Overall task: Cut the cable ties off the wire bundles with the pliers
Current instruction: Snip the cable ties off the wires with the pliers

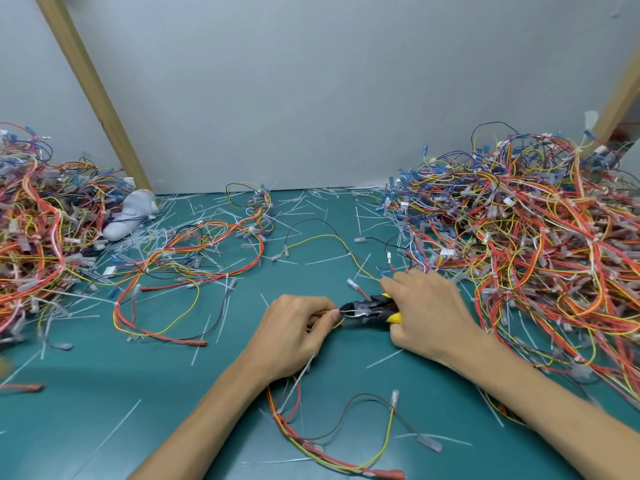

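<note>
**Colleague:** What's around you, biggest first?

**Me:** The green table (104, 393) is under both my forearms. Beyond and outside my right hand (429, 313) is the big heap (536, 237) of red, orange, yellow and blue wires. It comes right up beside my knuckles. Well out past my left hand (294, 334) lies the other heap (34, 237). Between that heap and my left hand a loose harness (194, 258) is spread flat, and a grey cloth (131, 213) sits beyond it by the wall. White cut strips (221, 320) are scattered all round both hands.

**Colleague:** And the piece you're working on?

**Me:** The wire bundle (311, 448) is pinched between my left thumb and curled fingers. It trails back under that wrist and loops toward my body. A white cable tie (299, 379) sticks out from it just behind my left wrist.

**Colleague:** Where's the tool?

**Me:** The pliers (370, 308) are in my right hand, fingers wrapped round the yellow and black handles. Their nose points across at my left thumb and touches the wires there. The jaws look nearly together. I can't make out a tie between them.
</note>
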